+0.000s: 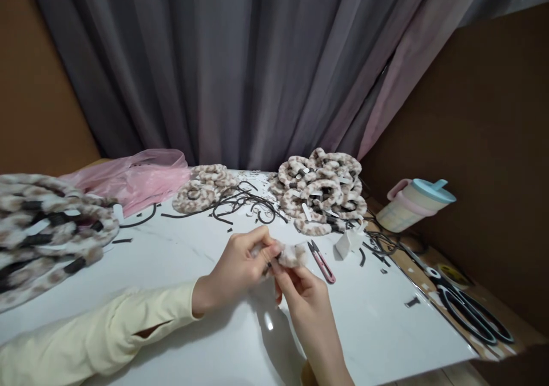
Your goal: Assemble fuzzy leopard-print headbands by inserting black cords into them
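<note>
A small fluffy white-and-brown plush piece [294,255] is pinched between both hands above the table. My left hand [240,260] is closed, with thumb and forefinger at the near end of the piece, where something dark shows. From below and to the right, my right hand [302,294] is closed on the same piece, thumb against it. The fingers hide much of it. Just right of the hands lie pink thread snips [321,262], flat on the table and touched by neither hand.
Spotted plush rings are heaped at the back right [321,191], back middle [206,186] and left [43,226]. Dark cord pieces [244,202] lie between. A pink plastic bag [146,174], a lidded cup [412,203], large scissors [467,306] and a folded white piece [348,243] stand around.
</note>
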`<state>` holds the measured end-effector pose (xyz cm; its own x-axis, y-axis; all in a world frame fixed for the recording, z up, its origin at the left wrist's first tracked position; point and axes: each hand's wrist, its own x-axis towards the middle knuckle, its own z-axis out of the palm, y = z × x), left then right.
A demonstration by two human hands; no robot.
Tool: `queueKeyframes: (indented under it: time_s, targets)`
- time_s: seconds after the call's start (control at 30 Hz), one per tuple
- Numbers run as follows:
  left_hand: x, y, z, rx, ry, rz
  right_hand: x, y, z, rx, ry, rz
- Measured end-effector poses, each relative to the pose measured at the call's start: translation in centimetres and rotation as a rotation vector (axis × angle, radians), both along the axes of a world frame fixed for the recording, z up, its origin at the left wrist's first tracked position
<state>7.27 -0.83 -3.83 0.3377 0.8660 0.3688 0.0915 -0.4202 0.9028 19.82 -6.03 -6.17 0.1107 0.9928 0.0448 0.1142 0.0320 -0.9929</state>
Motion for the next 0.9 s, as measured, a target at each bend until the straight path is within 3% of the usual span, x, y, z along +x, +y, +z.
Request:
queueKeyframes:
  time_s: [0.17,0.27,0.57,0.9]
  targets:
    - [-0.7,0.7,-1.1,0.884,0.187,0.027,0.0,-0.4,0.4,-0.005,0.042,0.071]
    - [-1.1,1.3,-1.3,1.099,0.220,0.035,-0.1,-0.7,0.7,-0.008,0.055,0.093]
    - [-1.1,1.5,-0.9,1.217,0.247,0.068,-0.1,-1.8,0.9,0.106,-0.048,0.099]
    - [-0.7,1.4,-1.4,1.110,0.377,0.049,0.6,-1.3,0.9,0.253,-0.282,0.116]
